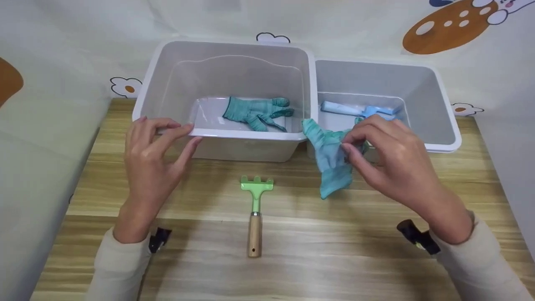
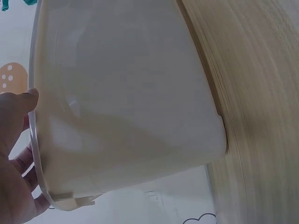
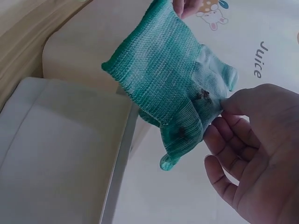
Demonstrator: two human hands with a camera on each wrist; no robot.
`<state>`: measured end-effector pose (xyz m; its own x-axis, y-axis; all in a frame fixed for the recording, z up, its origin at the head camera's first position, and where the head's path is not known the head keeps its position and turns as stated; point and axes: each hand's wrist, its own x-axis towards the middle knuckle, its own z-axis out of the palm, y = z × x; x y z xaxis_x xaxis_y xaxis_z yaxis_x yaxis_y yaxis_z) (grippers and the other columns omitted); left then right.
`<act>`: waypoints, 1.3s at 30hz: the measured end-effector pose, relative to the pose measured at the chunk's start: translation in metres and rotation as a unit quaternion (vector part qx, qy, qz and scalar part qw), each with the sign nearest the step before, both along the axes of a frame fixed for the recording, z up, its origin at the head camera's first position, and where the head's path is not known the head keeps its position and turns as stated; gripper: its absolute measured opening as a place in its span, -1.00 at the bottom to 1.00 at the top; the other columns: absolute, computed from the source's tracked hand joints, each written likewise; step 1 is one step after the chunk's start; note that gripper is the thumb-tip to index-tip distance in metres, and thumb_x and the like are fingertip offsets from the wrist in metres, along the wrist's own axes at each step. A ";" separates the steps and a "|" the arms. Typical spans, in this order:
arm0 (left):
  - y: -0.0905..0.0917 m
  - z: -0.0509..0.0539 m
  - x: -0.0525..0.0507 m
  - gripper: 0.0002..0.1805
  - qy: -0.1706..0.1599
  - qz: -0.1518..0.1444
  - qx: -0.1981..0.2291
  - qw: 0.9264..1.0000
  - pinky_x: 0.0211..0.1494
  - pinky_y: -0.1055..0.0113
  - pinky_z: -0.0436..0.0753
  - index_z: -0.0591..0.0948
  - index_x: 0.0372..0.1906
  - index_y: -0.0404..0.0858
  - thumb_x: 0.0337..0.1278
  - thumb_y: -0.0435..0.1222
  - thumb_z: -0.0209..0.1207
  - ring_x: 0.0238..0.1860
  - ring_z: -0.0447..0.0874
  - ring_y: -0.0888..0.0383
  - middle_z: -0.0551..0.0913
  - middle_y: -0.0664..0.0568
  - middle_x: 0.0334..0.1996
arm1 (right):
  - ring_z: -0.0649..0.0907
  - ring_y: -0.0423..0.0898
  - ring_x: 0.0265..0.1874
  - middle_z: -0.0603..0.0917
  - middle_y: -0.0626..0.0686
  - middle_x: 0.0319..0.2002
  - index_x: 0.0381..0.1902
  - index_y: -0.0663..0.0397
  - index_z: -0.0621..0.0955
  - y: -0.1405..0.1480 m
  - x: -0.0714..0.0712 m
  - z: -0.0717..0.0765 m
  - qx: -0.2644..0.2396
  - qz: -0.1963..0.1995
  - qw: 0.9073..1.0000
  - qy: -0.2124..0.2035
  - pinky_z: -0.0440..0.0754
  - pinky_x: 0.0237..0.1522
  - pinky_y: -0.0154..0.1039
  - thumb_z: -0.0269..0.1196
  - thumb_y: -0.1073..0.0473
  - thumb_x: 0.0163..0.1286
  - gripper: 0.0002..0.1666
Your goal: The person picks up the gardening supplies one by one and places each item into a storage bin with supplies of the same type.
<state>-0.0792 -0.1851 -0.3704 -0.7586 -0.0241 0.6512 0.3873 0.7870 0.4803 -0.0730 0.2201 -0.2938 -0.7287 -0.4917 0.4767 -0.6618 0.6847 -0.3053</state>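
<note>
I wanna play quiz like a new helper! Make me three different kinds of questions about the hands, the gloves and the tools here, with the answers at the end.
1. Fill in the gap: The green rake lies on the ____.

2. True or false: The left hand touches the rim of the big bin, where a loose glove lies.

3. Pick one: What is the right hand pinching?
a) the green rake
b) a teal glove
c) the blue tool

Key:
1. table
2. True
3. b
</note>
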 end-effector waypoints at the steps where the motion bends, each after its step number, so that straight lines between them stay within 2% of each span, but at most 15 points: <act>1: 0.000 0.000 0.000 -0.70 0.002 0.000 0.001 1.000 0.61 -0.21 0.30 0.85 -0.03 -0.20 0.14 -0.21 0.55 0.08 0.64 -0.20 0.76 -0.20 -0.07 | 0.68 -0.08 -0.19 0.76 0.05 -0.19 -0.17 0.13 0.74 -0.001 -0.002 0.000 -0.005 0.003 1.000 0.004 0.49 -0.02 -0.22 0.41 0.22 0.44 -0.90; 6: 0.001 -0.001 0.000 -0.71 0.011 0.001 0.003 1.000 0.61 -0.20 0.31 0.85 -0.05 -0.20 0.14 -0.20 0.55 0.05 0.65 -0.18 0.77 -0.19 -0.09 | 0.69 -0.09 -0.24 0.76 0.03 -0.23 -0.20 0.14 0.74 -0.004 -0.011 0.001 -0.036 0.020 0.999 0.029 0.46 -0.08 -0.16 0.43 0.31 0.37 -0.92; 10: 0.001 -0.001 -0.001 -0.71 0.012 0.001 0.005 1.000 0.61 -0.21 0.30 0.85 -0.05 -0.21 0.14 -0.20 0.55 0.05 0.64 -0.19 0.77 -0.20 -0.09 | 0.69 -0.10 -0.26 0.76 0.04 -0.24 -0.19 0.14 0.74 -0.005 -0.018 0.006 -0.042 0.025 0.998 0.029 0.45 -0.09 -0.17 0.43 0.32 0.37 -0.92; 16: 0.002 -0.002 -0.002 -0.70 0.010 0.001 0.006 1.000 0.62 -0.21 0.30 0.85 -0.04 -0.20 0.14 -0.21 0.55 0.06 0.64 -0.19 0.77 -0.20 -0.08 | 0.66 -0.13 -0.25 0.75 0.05 -0.24 -0.17 0.17 0.74 -0.004 -0.027 0.014 -0.048 0.027 0.998 0.012 0.43 -0.08 -0.26 0.43 0.32 0.38 -0.91; 23: 0.001 -0.002 0.001 -0.69 0.010 0.001 0.005 1.000 0.62 -0.22 0.29 0.85 -0.02 -0.20 0.13 -0.22 0.55 0.07 0.65 -0.19 0.77 -0.21 -0.08 | 0.63 -0.17 -0.28 0.76 0.06 -0.27 -0.21 0.20 0.74 -0.008 -0.036 0.020 -0.084 0.045 0.995 0.022 0.44 -0.09 -0.37 0.43 0.37 0.37 -0.93; 32: -0.001 -0.001 0.001 -0.72 0.017 0.002 0.005 1.000 0.61 -0.22 0.30 0.85 -0.04 -0.19 0.14 -0.22 0.55 0.05 0.65 -0.19 0.77 -0.20 -0.09 | 0.68 -0.11 -0.23 0.77 0.10 -0.23 -0.16 0.25 0.71 -0.016 -0.048 0.032 -0.047 0.042 0.998 0.010 0.46 -0.02 -0.31 0.35 0.26 0.49 -0.89; 39: 0.000 -0.002 0.000 -0.71 0.021 -0.002 0.008 1.000 0.61 -0.23 0.31 0.86 -0.04 -0.19 0.15 -0.20 0.54 0.01 0.65 -0.20 0.77 -0.20 -0.12 | 0.68 -0.13 -0.20 0.76 0.14 -0.20 -0.14 0.25 0.70 -0.022 -0.056 0.038 -0.032 0.049 0.998 -0.008 0.50 0.02 -0.50 0.33 0.22 0.52 -0.85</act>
<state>-0.0795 -0.1851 -0.3720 -0.7312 -0.0312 0.6815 0.4103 0.7780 0.4757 -0.1294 0.1983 -0.2555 -0.6863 -0.5305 0.4975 -0.7196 0.5950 -0.3580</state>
